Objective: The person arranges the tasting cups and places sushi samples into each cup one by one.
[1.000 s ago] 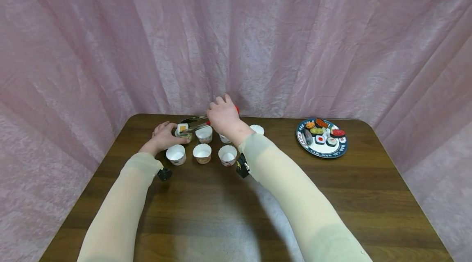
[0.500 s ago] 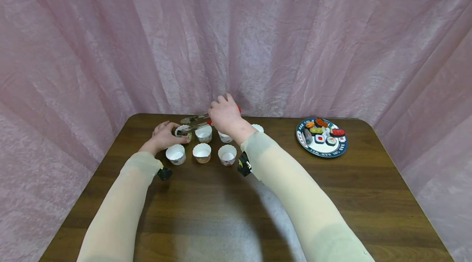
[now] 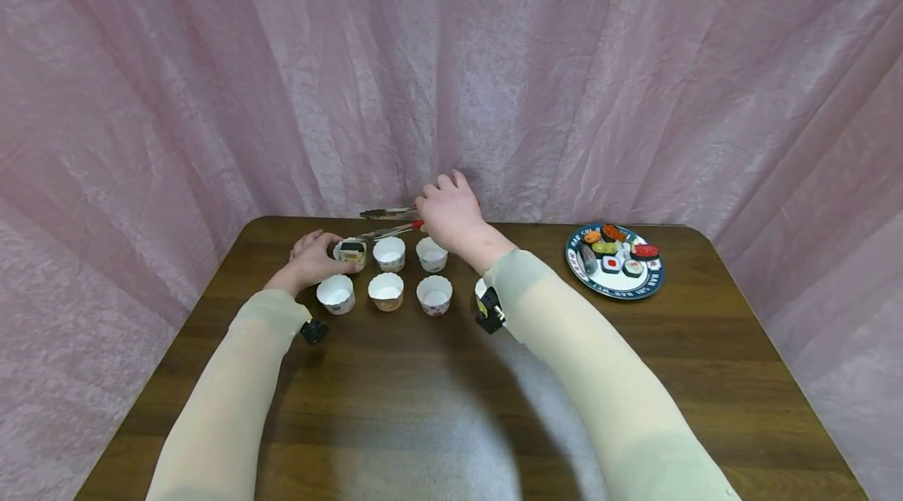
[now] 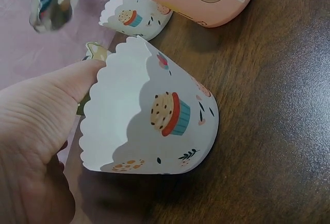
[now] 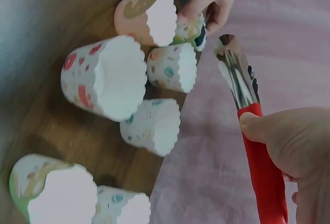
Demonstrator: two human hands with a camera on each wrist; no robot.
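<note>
With thumb and fingers, my left hand [image 3: 313, 258] holds the paper baking cup [image 3: 353, 258] at the back left of the table. Inside that cup sits a sushi piece [image 3: 349, 247], its dark side showing. My right hand [image 3: 451, 212] grips the red handles [image 5: 260, 162] of metal tongs [image 3: 390, 232]. The tongs' arms are spread, their tips behind and above the held cup, with nothing between them. Just in front of my left hand stands a white cup with a cupcake print [image 4: 154, 110].
More baking cups stand in two rows, among them a back cup [image 3: 389, 254], a brown one [image 3: 386, 292] and a red-printed one [image 3: 433, 295]. A blue-rimmed plate [image 3: 615, 293] of sushi pieces lies at the right. A pink curtain [image 3: 451, 78] hangs behind the table [image 3: 395, 407].
The tongs lowered the white-and-orange sushi piece into the held cup and let go of it. My right hand then moved right and back, the tongs spreading. My left hand stayed put.
</note>
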